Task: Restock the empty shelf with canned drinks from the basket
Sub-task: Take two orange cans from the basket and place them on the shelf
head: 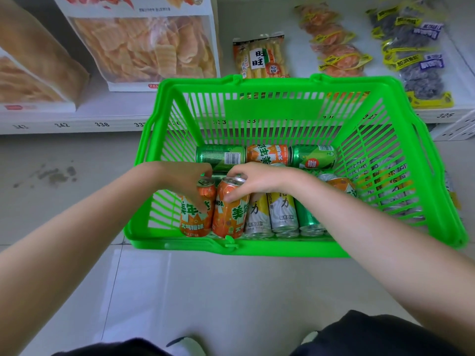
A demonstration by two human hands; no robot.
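A green plastic basket [272,109] sits on the floor with several drink cans inside. My left hand [185,179] grips the top of an upright orange can [195,214] at the basket's near left. Beside it, my right hand [254,179] grips the top of a second orange can [230,211]. White-and-yellow cans [282,211] and a green can [307,219] stand to the right of them. At the far side lie a green can [221,154], an orange can [267,153] and another green can [313,156]. The empty shelf is not in view.
A low white shelf [77,119] behind the basket carries large snack bags [144,44], a rice-cracker pack [261,56] and strips of small packets [334,42]. More packaged cans [385,183] lie outside the basket's right wall. My dark-clothed knees [372,335] are at the bottom.
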